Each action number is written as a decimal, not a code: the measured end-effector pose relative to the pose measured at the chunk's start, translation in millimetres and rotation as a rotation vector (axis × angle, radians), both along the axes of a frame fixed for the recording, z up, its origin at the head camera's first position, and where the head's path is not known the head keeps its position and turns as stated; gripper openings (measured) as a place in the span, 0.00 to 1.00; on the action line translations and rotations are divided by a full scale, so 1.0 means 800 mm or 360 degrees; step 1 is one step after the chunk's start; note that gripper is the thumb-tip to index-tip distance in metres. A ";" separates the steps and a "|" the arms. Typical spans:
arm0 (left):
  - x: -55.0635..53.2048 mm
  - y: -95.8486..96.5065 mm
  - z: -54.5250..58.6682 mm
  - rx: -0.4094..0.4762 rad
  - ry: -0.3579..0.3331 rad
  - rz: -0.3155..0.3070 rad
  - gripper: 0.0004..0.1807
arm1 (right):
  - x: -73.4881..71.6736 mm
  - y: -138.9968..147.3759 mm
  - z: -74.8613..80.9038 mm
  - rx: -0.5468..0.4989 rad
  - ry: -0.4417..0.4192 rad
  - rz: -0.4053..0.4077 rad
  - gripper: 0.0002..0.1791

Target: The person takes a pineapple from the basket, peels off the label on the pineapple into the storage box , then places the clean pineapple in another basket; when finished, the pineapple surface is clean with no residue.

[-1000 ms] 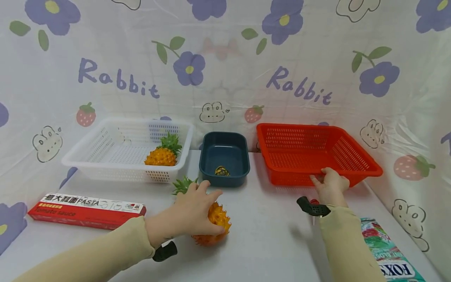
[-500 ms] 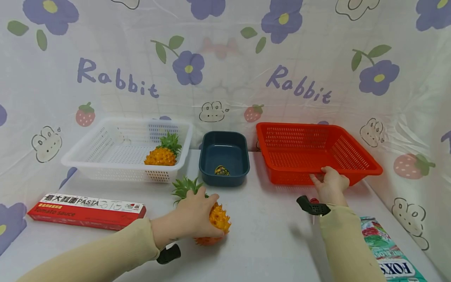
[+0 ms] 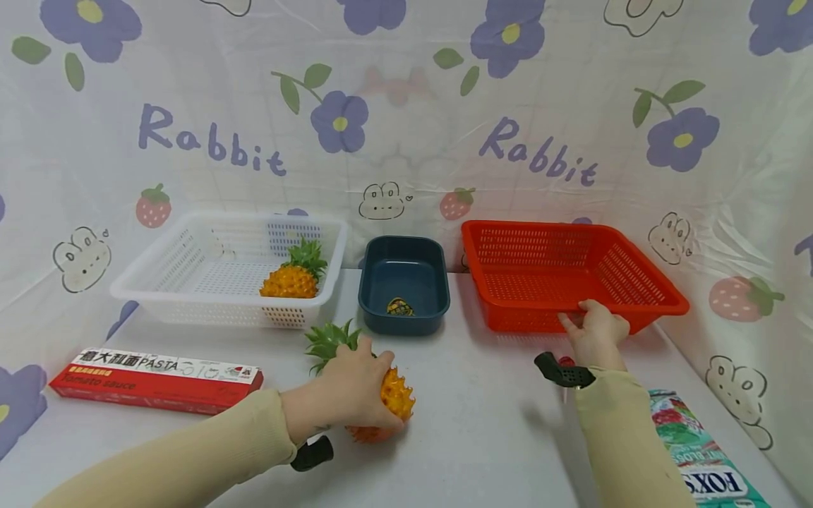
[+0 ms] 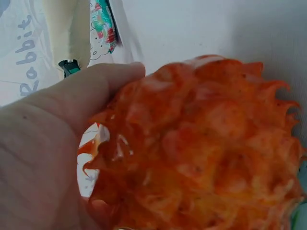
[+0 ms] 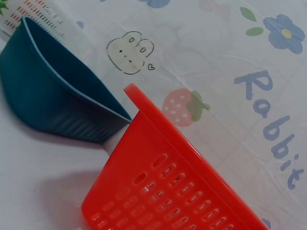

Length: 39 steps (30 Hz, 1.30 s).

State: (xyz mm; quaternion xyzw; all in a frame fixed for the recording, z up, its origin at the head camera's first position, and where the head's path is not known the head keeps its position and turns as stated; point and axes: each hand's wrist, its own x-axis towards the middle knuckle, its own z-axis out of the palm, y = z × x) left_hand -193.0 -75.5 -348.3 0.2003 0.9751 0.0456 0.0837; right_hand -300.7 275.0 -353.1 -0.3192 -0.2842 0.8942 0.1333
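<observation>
My left hand grips an orange, spiky toy pineapple on the table, fingers over its top and thumb on its near side. The green crown points to the far left, and the hand covers the fruit's middle. Up close in the left wrist view, the thumb lies along the bumpy orange skin. With fingers over the front rim and thumb against the outer wall, my right hand holds a red perforated basket. That hand is out of sight in the right wrist view, where the basket's slotted side shows.
A white basket at back left has another pineapple in it. Between the baskets stands a dark blue bin holding a small patterned item. A pasta box lies left; a lollipop and a FOX'S bag lie right.
My left fingers have closed in around the pineapple, and its crown has shifted slightly left. The right hand stays at the red basket's rim.
</observation>
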 end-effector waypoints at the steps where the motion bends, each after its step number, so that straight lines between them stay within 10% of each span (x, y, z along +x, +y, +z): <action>1: 0.000 0.000 0.000 0.0010 -0.0008 -0.0004 0.50 | 0.000 0.000 0.000 -0.0002 0.0003 0.0000 0.47; 17: 0.002 -0.010 0.016 0.0188 -0.0175 -0.0168 0.41 | -0.001 -0.002 0.002 0.0016 0.0008 -0.0005 0.48; 30: 0.010 -0.017 0.080 0.0528 -0.0206 -0.0338 0.37 | 0.001 0.001 0.002 0.0010 -0.0016 -0.0021 0.44; 39: -0.032 -0.065 0.140 0.0599 0.0105 -0.0389 0.39 | 0.001 0.000 0.002 -0.0004 -0.0002 -0.0005 0.48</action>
